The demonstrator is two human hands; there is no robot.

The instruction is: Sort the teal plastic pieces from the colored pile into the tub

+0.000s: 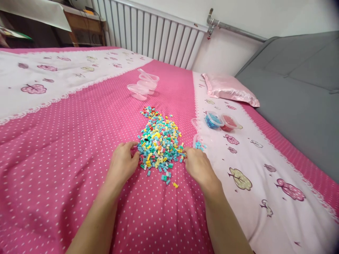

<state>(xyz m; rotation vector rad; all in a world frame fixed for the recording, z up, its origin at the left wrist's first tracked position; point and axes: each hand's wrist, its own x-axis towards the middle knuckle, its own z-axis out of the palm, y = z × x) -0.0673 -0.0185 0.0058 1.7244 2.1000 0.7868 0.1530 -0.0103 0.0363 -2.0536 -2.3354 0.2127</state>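
Note:
A loose pile of small building bricks (pixel 160 141), mostly light blue, yellow and white with some red and green, lies on the pink dotted bedspread (pixel 87 141). At its left edge is my left hand (pixel 123 160), thumb and forefinger apart, fingertips touching the outer bricks. My right hand (pixel 197 164) rests at the right edge with its fingers curled; what they hold, if anything, is hidden. Just beyond it, a clear tub (pixel 195 140) lies partly hidden, with light blue bricks (pixel 200 145) in or beside it. Several stray bricks (pixel 166 178) lie nearer me.
To the right stand a tub of blue bricks (pixel 213 120) and a tub of red bricks (pixel 228 123). A clear lid (pixel 195 123) lies near them. Several clear containers (pixel 143 86) are behind the pile. Further back are a pink pillow (pixel 230 88), a grey headboard (pixel 293 77) and a radiator (pixel 153 33).

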